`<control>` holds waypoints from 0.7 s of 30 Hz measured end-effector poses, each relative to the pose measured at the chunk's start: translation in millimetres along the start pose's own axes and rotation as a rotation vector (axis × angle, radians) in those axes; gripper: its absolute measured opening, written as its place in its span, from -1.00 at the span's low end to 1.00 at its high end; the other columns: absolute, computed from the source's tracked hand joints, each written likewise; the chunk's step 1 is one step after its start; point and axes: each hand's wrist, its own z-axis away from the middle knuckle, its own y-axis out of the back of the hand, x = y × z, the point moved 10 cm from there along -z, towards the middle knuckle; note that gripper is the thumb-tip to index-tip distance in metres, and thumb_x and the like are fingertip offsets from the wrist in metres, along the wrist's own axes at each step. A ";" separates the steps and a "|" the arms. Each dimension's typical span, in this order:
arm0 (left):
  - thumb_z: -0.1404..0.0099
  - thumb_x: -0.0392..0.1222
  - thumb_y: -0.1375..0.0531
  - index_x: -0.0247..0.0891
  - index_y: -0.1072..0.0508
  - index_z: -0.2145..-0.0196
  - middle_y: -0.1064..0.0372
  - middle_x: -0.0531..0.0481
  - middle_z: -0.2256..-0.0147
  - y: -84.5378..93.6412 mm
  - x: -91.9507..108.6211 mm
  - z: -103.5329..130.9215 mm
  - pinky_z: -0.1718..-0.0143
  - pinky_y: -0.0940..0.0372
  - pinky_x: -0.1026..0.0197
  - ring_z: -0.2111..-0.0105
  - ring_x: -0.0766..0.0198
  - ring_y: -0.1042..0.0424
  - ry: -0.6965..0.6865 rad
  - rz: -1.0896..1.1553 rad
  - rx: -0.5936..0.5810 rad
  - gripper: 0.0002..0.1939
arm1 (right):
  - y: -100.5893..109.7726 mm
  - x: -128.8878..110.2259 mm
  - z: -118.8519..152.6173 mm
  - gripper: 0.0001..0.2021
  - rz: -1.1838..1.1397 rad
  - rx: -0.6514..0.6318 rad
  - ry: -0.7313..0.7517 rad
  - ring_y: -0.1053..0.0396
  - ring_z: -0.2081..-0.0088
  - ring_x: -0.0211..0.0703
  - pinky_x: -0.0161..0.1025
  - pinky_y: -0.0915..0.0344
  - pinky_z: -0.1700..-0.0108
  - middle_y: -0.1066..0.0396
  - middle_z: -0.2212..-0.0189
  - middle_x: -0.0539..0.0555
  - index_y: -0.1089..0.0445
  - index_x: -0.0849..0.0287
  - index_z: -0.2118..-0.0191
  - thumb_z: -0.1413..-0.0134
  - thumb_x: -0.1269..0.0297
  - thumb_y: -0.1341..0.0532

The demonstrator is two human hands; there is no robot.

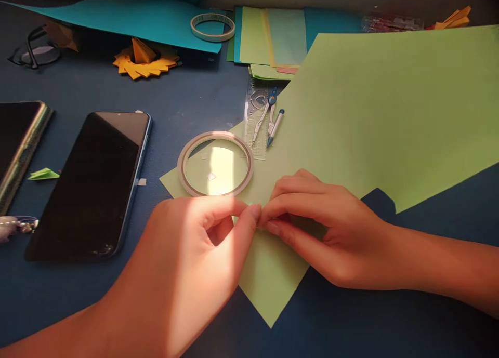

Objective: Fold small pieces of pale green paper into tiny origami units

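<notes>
My left hand (198,254) and my right hand (331,228) meet at the fingertips over a large light green paper (390,108). Thumb and index finger are pinched together on each hand. Whatever lies between the fingertips is hidden or too small to name. Just beyond my left hand, a wide roll of tape (181,166) rests flat on the green paper, with sunlight and a small white scrap inside its ring. A pointed corner of green paper extends below my hands. Behind them lie a clear ruler (259,153), a compass (272,98) and a short pencil piece (276,128).
On the left are a black phone (93,186), another dark device (17,140), glasses (35,51) and a green scrap (43,174). An orange folded-paper piece (146,64), blue paper (117,23), a smaller tape roll (212,37) and stacked coloured papers (253,36) lie at the back.
</notes>
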 end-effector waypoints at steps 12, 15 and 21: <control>-0.10 -0.18 -0.15 -0.17 -0.44 0.52 -0.19 0.25 0.81 -8.9 21.2 7.2 0.85 -0.02 0.53 0.84 0.50 -0.17 -0.237 -0.151 -0.091 -0.90 | -0.4 4.9 0.7 -0.86 -0.088 -0.015 -0.031 -0.21 0.38 -0.31 -0.34 -0.13 0.32 -0.28 0.48 0.03 -0.37 0.31 0.33 -0.07 0.54 -0.07; -0.10 -0.21 -0.15 -0.17 -0.44 0.52 -0.20 0.26 0.79 -9.3 21.5 7.2 0.83 -0.04 0.54 0.83 0.52 -0.17 -0.266 -0.158 -0.072 -0.91 | -0.7 5.1 -0.8 -0.86 -0.063 -0.014 -0.033 -0.22 0.41 -0.30 -0.30 -0.12 0.31 -0.29 0.52 0.01 -0.37 0.28 0.36 -0.06 0.54 -0.08; -0.09 -0.22 -0.15 -0.19 -0.45 0.45 -0.20 0.24 0.77 -5.5 23.3 13.2 0.82 -0.06 0.47 0.82 0.49 -0.14 -0.291 -0.168 -0.007 -0.92 | -1.0 6.6 -0.7 -0.86 -0.062 -0.019 -0.062 -0.23 0.42 -0.29 -0.26 -0.08 0.31 -0.31 0.52 0.01 -0.37 0.25 0.38 -0.05 0.53 -0.08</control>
